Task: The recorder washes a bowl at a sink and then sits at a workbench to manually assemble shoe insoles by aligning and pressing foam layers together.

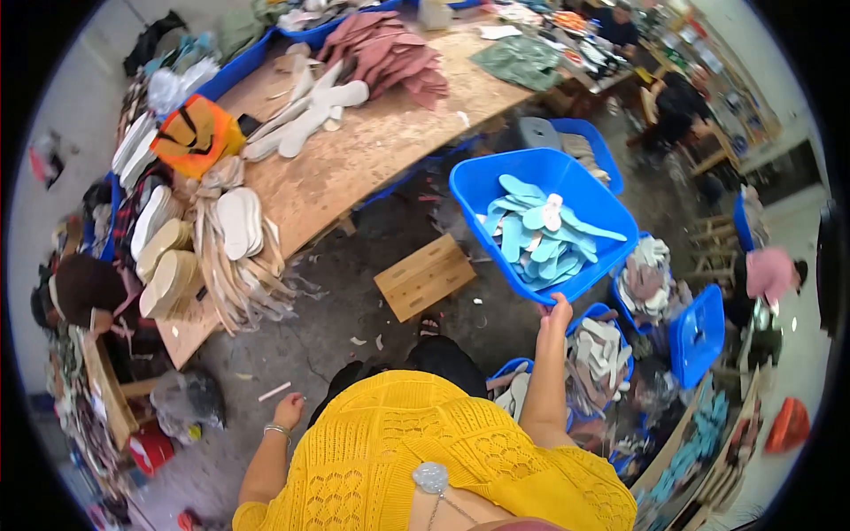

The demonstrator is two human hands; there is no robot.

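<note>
My right hand (556, 317) is closed on the near rim of a blue plastic bin (471, 184), which is tilted. Inside the bin lies a loose heap of light blue insole-shaped pieces (551, 250), with a small white and pink piece (552, 211) on top. My left hand (289, 411) hangs low at my left side, its fingers curled. Just beyond those fingers shows a pale pink strip (274, 391); I cannot tell whether the hand holds it or it lies on the floor behind.
A wooden worktable (390, 133) carries dark pink pieces (390, 57), cream insoles (239, 221) and an orange bag (197, 137). A wooden stool (425, 277) stands before me. More filled bins and an upright blue bin (697, 334) crowd the right. Other people (680, 106) sit farther off.
</note>
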